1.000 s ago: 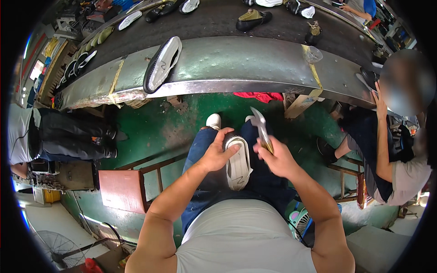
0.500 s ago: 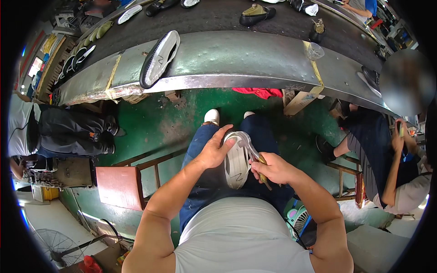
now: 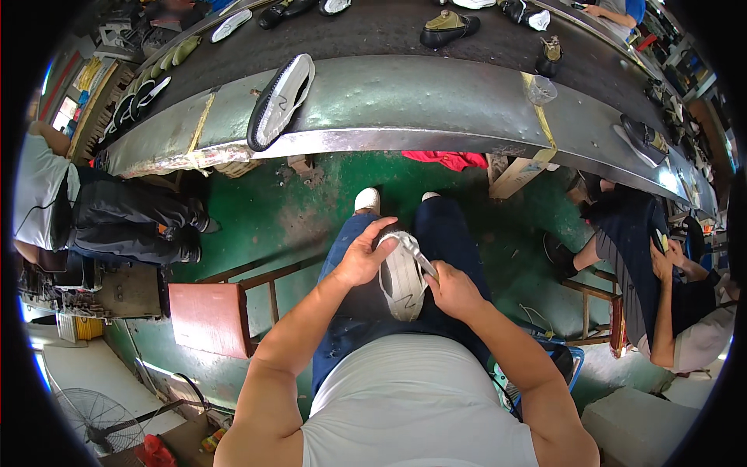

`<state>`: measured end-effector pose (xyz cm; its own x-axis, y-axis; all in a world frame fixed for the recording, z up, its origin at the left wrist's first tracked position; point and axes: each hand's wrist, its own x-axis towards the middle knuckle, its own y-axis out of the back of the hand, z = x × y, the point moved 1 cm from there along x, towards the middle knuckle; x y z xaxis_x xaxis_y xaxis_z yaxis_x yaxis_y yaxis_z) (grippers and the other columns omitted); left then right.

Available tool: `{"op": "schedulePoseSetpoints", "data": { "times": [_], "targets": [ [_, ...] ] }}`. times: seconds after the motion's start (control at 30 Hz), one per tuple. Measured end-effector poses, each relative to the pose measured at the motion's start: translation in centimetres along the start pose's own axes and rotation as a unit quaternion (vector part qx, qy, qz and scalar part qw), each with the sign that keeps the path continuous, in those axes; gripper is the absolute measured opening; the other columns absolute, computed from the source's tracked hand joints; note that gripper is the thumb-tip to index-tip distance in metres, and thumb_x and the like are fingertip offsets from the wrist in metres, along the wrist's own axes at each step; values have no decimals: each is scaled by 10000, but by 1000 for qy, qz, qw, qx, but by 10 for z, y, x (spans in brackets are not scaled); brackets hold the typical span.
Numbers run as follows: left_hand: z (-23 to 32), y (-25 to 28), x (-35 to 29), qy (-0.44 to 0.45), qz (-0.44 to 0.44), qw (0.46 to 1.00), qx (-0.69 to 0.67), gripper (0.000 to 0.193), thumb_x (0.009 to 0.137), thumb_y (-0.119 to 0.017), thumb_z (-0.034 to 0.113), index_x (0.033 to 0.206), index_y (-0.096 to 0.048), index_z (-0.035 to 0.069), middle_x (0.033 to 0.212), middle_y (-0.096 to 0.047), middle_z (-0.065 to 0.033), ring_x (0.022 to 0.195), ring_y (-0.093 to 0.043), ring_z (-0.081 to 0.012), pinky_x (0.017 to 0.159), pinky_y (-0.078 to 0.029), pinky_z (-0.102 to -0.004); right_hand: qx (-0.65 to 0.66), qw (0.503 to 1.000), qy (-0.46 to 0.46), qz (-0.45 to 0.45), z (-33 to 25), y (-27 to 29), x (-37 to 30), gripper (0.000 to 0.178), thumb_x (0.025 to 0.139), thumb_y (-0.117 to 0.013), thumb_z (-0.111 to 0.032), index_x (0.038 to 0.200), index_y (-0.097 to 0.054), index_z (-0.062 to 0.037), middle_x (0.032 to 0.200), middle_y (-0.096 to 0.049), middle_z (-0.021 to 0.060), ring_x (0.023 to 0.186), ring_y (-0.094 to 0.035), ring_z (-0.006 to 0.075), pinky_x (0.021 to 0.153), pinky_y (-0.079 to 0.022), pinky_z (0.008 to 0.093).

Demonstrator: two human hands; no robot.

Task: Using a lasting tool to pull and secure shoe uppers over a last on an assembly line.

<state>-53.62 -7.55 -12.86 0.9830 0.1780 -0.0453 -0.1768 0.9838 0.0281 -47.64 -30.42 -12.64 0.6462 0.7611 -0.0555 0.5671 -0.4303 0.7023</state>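
Note:
A shoe upper on its last (image 3: 403,290), pale sole side up and toe end away from me, lies across my thighs. My left hand (image 3: 366,256) grips its far left edge, thumb on the underside and fingers round the dark toe. In my right hand (image 3: 457,289) is a pair of metal pincers (image 3: 418,254). Their jaws reach the toe edge at the upper right of the shoe; the handles are mostly hidden in my fist. Whether the jaws pinch the edge I cannot make out.
Ahead runs a metal-edged bench (image 3: 373,93) with a dark belt. A shoe (image 3: 282,101) leans on its edge, and an olive-and-black shoe (image 3: 450,29) sits farther back. A stool (image 3: 208,317) stands left. People sit or stand at both sides; a fan (image 3: 97,420) is behind left.
My right hand and the pincers have shifted up and left, and the handles have turned out of sight within my fist. My left hand still grips the toe. The person at right has lowered their hands.

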Motion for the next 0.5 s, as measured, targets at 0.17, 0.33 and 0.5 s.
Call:
{"op": "schedulePoseSetpoints", "data": {
  "times": [0.17, 0.33, 0.5],
  "targets": [
    [26, -7, -7, 40, -57, 997, -23, 459, 998, -615, 95, 1436, -479, 101, 1224, -591, -45, 1147, -536, -123, 1024, -430, -282, -65, 992, -56, -92, -37, 40, -26, 189, 939, -579, -131, 1004, -509, 33, 930, -640, 261, 809, -667, 437, 725, -549, 505],
    [17, -29, -1, 139, 35, 981, -129, 466, 972, -655, 114, 1413, -506, 104, 1194, -602, -29, 1054, -564, -102, 927, -483, -271, -130, 983, -79, -104, -45, 38, -31, 205, 927, -590, -100, 1014, -470, 42, 907, -626, 270, 764, -661, 453, 691, -542, 520],
    [15, -29, -2, 117, 39, 988, -90, 501, 953, -667, 79, 1418, -479, 84, 1202, -600, -55, 1049, -571, -114, 913, -494, -280, 5, 992, -55, -112, -32, 45, -38, 199, 933, -619, -126, 1034, -533, 22, 928, -659, 208, 760, -681, 364, 701, -549, 429]
  ]
}}
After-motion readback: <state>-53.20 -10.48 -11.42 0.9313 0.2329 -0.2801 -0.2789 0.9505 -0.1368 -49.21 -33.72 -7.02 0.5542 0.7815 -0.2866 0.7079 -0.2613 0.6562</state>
